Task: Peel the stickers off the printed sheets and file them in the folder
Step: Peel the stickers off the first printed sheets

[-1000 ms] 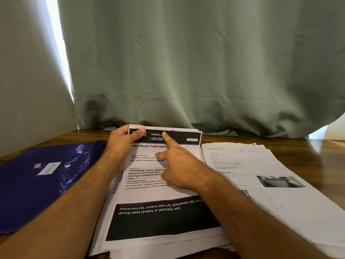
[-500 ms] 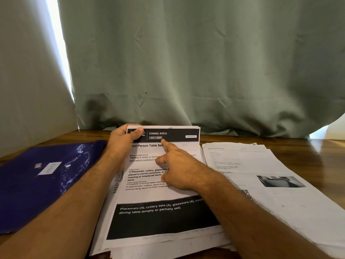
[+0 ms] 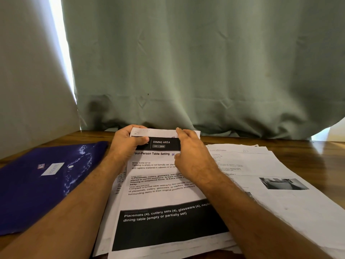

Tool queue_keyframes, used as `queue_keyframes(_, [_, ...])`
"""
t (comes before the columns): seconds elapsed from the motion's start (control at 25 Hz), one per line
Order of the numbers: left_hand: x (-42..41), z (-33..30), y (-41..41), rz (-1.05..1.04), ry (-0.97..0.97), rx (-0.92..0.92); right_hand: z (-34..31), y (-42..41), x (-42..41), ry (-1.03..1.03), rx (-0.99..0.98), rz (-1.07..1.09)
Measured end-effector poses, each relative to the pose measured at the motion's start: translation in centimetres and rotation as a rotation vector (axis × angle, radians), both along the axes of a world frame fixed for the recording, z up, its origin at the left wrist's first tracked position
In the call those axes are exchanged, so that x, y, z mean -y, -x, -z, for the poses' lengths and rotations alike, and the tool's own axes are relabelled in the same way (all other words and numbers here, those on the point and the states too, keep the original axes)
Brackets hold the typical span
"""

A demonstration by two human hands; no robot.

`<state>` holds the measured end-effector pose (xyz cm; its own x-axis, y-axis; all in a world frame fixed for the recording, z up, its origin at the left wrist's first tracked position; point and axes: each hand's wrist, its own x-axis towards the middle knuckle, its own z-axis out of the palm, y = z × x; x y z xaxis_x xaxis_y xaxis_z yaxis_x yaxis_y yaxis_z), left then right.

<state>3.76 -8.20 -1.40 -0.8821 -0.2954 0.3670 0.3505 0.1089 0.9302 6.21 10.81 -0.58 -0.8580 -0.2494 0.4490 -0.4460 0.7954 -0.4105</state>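
A stack of printed sheets (image 3: 160, 197) lies in front of me; the top one reads "DINING AREA" and "Four-Person Table Setting". My left hand (image 3: 128, 144) grips its top left corner, thumb on the black header band, fingers behind the raised top edge. My right hand (image 3: 190, 159) is at the top right part of that sheet, fingers over the upper edge and thumb near a small purple mark; whether it pinches a sticker I cannot tell. A dark blue folder (image 3: 43, 182) with a white label lies to the left.
A second spread of printed sheets (image 3: 276, 186) lies to the right on the wooden table (image 3: 321, 154). A green curtain (image 3: 186, 68) hangs right behind the table's far edge.
My right hand stopped pointing at the header with one finger and moved up and right to the sheet's top edge. The top of the sheet now curls up toward me.
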Motion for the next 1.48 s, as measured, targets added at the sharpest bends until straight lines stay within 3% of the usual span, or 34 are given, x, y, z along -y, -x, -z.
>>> queue_keyframes(0.16, [0.0,-0.2,-0.4,0.015,0.007,0.005,0.2,0.4,-0.3,0.015,0.021,0.046])
queue_keyframes(0.28, [0.3,-0.3,-0.9,0.176,0.084,-0.047,0.0,0.1,-0.1,0.019,0.003,-0.026])
queue_keyframes(0.4, [0.6,-0.4,-1.4,0.386,0.128,-0.042,-0.4,-0.3,-0.1,-0.099,-0.046,-0.022])
queue_keyframes(0.52, [0.6,-0.6,-1.5,0.449,0.103,-0.003,-1.1,-0.5,-0.4,-0.221,0.018,0.038])
queue_keyframes(0.6, [0.3,-0.7,-1.3,0.335,0.018,0.026,-1.2,-0.7,-0.4,-0.257,0.072,0.016])
queue_keyframes(0.68, [0.4,-0.5,-0.8,0.068,0.075,0.068,-0.8,-0.9,-0.3,-0.285,0.118,-0.032])
queue_keyframes(0.8, [1.6,0.2,0.2,-0.236,0.556,0.246,-0.2,-0.9,-0.2,-0.326,0.172,-0.083])
queue_keyframes(0.92, [1.7,0.7,0.7,-0.185,0.774,0.449,-0.1,-0.8,-0.3,-0.334,0.178,-0.108])
queue_keyframes(1.48, [1.6,0.2,0.8,-0.255,0.604,0.287,0.3,-0.3,-0.2,-0.303,0.203,-0.128])
